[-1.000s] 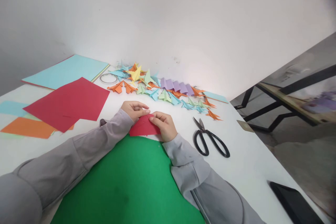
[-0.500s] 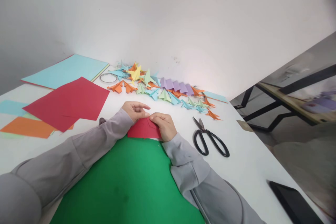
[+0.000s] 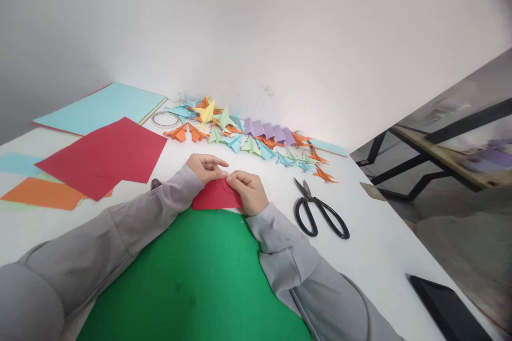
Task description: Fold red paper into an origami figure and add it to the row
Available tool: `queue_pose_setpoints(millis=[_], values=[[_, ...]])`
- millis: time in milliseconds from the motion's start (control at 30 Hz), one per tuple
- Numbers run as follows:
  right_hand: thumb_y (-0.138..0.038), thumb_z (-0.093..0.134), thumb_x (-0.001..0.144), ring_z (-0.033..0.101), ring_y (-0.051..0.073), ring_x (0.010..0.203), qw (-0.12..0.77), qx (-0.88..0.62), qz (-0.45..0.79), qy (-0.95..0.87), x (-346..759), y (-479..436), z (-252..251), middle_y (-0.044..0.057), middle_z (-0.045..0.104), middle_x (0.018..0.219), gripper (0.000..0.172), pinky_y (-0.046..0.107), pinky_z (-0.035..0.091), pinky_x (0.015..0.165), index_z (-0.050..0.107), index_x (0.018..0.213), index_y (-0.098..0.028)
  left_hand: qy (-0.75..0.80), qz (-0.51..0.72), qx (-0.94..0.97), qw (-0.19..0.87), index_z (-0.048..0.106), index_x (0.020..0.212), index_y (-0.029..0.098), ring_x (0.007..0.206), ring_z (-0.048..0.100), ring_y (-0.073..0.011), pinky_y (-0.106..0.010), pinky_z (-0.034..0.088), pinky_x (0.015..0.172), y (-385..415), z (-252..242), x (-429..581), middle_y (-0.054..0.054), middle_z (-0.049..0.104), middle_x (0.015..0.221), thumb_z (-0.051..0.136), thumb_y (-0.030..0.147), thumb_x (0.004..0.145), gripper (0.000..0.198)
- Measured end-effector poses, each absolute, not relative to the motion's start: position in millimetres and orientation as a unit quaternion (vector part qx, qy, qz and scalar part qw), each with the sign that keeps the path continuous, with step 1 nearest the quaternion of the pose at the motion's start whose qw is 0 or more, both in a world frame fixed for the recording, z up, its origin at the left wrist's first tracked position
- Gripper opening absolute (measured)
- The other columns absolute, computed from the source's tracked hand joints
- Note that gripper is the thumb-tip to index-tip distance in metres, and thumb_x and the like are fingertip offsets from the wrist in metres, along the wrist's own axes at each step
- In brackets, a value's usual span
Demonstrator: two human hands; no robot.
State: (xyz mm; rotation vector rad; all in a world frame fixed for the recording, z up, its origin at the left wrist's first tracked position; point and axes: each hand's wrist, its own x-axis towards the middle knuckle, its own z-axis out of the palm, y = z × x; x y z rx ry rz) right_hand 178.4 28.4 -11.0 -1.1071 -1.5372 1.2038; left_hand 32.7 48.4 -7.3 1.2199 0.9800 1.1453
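A small folded piece of red paper is held between both hands, near the table's front edge. My left hand pinches its upper edge with the thumb, the index finger reaching out above. My right hand has thumb and fingers closed on the paper's upper right part, where a crease line shows. The fingertips of the two hands almost meet at the top of the paper. Below it spreads a green surface, between my grey-sleeved forearms.
Black-handled scissors lie partly spread at right, beyond them a black flat device. Folded paper pieces in several colours line the wall. Red sheet, orange paper, blue sheets and a wire coil lie left.
The red paper and my right fingers have shifted very slightly to the left. Both hands keep their hold, and the things around them have stayed put.
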Motion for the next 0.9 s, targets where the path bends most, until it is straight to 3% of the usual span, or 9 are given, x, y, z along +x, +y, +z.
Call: queue_pose_setpoints(millis=[100, 233, 400, 500, 667, 900], values=[[-0.031, 0.053, 0.064, 0.035, 0.009, 0.05, 0.433, -0.445, 0.47, -0.627, 178.2, 28.2, -10.9, -0.005, 0.043, 0.048, 0.019, 0.024, 0.029, 0.052, 0.054, 0.052, -0.016, 0.414, 0.48, 0.533, 0.56, 0.067, 0.073, 0.009, 0.035, 0.03, -0.0009, -0.017, 0.019, 0.038, 47.1, -6.0, 32.8, 0.008, 0.044, 0.038, 0.073, 0.022, 0.051, 0.027], [-0.032, 0.055, 0.065, 0.036, 0.009, 0.05, 0.433, -0.445, 0.475, -0.624, 178.5, 28.5, -11.6, -0.005, 0.044, 0.047, 0.019, 0.024, 0.031, 0.052, 0.056, 0.053, -0.017, 0.409, 0.477, 0.523, 0.577, 0.067, 0.072, 0.01, 0.034, 0.026, -0.0003, -0.017, 0.016, 0.037, 47.8, -5.3, 33.3, 0.01, 0.04, 0.035, 0.073, 0.022, 0.051, 0.025], [-0.034, 0.058, 0.067, 0.045, 0.011, 0.056, 0.471, -0.439, 0.469, -0.605, 179.1, 30.1, -13.3, -0.002, 0.054, 0.056, 0.019, 0.025, 0.036, 0.058, 0.061, 0.059, -0.017, 0.42, 0.506, 0.442, 0.61, 0.065, 0.083, 0.011, 0.042, 0.047, -0.0052, -0.019, 0.036, 0.046, 52.1, -6.7, 33.2, 0.003, 0.06, 0.05, 0.073, 0.034, 0.054, 0.037], [-0.035, 0.058, 0.069, 0.048, 0.013, 0.061, 0.509, -0.44, 0.454, -0.584, 179.8, 31.6, -15.8, -0.002, 0.058, 0.061, 0.019, 0.026, 0.038, 0.062, 0.063, 0.063, -0.018, 0.41, 0.507, 0.442, 0.616, 0.066, 0.082, 0.011, 0.052, 0.055, -0.0082, -0.023, 0.043, 0.057, 53.5, -7.0, 30.9, 0.001, 0.064, 0.057, 0.078, 0.032, 0.048, 0.042], [-0.032, 0.059, 0.067, 0.047, 0.011, 0.057, 0.526, -0.437, 0.46, -0.566, 179.6, 32.0, -17.2, -0.003, 0.056, 0.056, 0.016, 0.025, 0.037, 0.058, 0.061, 0.06, -0.018, 0.404, 0.489, 0.465, 0.617, 0.066, 0.08, 0.011, 0.055, 0.058, -0.01, -0.026, 0.047, 0.063, 53.9, -7.2, 28.7, 0.002, 0.064, 0.058, 0.081, 0.021, 0.038, 0.046], [-0.031, 0.061, 0.065, 0.042, 0.009, 0.044, 0.502, -0.434, 0.499, -0.558, 178.4, 30.9, -20.5, -0.005, 0.051, 0.047, 0.015, 0.023, 0.031, 0.046, 0.057, 0.059, -0.018, 0.413, 0.444, 0.516, 0.605, 0.066, 0.078, 0.01, 0.047, 0.053, -0.007, -0.02, 0.042, 0.051, 51.1, -6.9, 30.8, 0.002, 0.061, 0.05, 0.077, 0.013, 0.041, 0.039]])
